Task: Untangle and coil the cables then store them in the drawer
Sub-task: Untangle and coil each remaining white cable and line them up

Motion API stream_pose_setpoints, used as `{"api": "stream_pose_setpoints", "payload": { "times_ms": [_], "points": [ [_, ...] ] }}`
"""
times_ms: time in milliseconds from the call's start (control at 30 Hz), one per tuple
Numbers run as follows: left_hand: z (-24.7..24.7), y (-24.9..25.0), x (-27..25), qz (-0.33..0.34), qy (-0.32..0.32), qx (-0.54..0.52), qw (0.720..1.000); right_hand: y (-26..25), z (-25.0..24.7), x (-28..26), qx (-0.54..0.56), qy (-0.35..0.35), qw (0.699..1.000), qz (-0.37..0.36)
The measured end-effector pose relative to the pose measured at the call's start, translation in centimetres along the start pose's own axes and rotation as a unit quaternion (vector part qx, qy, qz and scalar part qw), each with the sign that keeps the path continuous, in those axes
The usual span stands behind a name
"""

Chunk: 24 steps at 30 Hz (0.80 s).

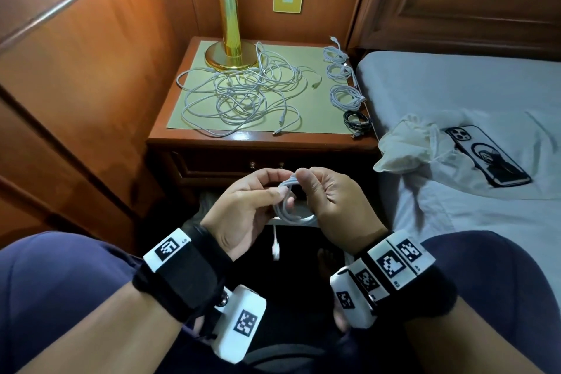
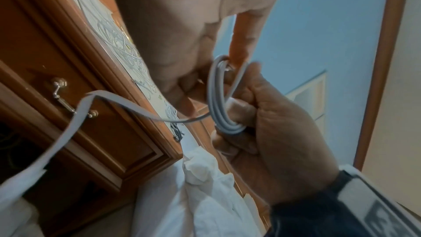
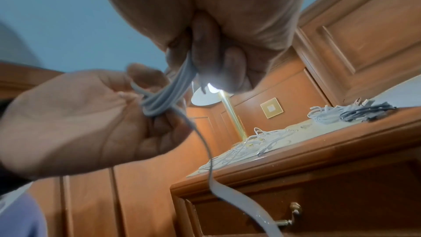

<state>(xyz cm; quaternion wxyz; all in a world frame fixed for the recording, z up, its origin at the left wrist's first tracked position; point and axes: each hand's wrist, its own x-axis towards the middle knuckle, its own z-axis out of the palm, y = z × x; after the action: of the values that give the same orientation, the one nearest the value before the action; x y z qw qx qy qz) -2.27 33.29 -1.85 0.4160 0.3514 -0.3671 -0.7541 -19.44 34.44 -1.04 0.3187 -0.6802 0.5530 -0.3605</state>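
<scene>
Over my lap, both hands hold a small white cable coil [image 1: 293, 209]. My left hand [image 1: 282, 184] pinches its left side and my right hand [image 1: 303, 185] grips its top, fingers curled round the loops. A loose tail with a connector [image 1: 275, 249] hangs below. The left wrist view shows the coil [image 2: 218, 100] between my left hand [image 2: 193, 82] and right hand [image 2: 246, 96]. A tangle of white cables [image 1: 243, 94] lies on the nightstand [image 1: 261, 136]. Its drawer [image 1: 212, 165] is shut.
Three white coils [image 1: 346, 97] and a black coil [image 1: 356, 120] line the nightstand's right edge. A brass lamp [image 1: 227, 24] stands at its back. On the bed [image 1: 455, 85] to the right lie a white cloth bag [image 1: 406, 143] and a phone [image 1: 485, 155].
</scene>
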Motion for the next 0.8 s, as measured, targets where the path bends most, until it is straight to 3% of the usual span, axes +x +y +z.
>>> {"api": "stream_pose_setpoints", "payload": {
  "times_ms": [100, 167, 267, 400, 467, 667, 800],
  "points": [
    [0.7, 0.5, 0.0, -0.009, -0.026, -0.016, 0.999, 0.1, 0.2, 0.2, -0.013, 0.037, 0.999, -0.012],
    [1.1, 0.4, 0.1, 0.035, 0.013, 0.075, 0.997, 0.0, 0.3, 0.2, 0.002, 0.044, 0.999, -0.016],
    [1.0, -0.5, 0.2, 0.135, 0.093, 0.278, 0.946, -0.3, 0.4, 0.0, 0.005, 0.039, 0.999, -0.016],
    [0.2, -1.0, 0.3, 0.205, 0.184, 0.378, 0.884, -0.2, 0.6, 0.0, -0.033, 0.070, 0.997, -0.032],
    [0.2, -0.7, 0.1, 0.214, 0.209, 0.395, 0.868, 0.3, 0.6, 0.1, -0.072, 0.098, 0.991, -0.049],
    [0.1, 0.0, 0.1, 0.161, 0.216, 0.361, 0.893, 0.9, 0.9, 0.2, -0.140, 0.117, 0.982, -0.057],
    [-0.1, 0.5, -0.3, 0.151, 0.184, 0.341, 0.909, 0.9, 0.8, 0.1, -0.157, 0.129, 0.977, -0.070]
  ]
}}
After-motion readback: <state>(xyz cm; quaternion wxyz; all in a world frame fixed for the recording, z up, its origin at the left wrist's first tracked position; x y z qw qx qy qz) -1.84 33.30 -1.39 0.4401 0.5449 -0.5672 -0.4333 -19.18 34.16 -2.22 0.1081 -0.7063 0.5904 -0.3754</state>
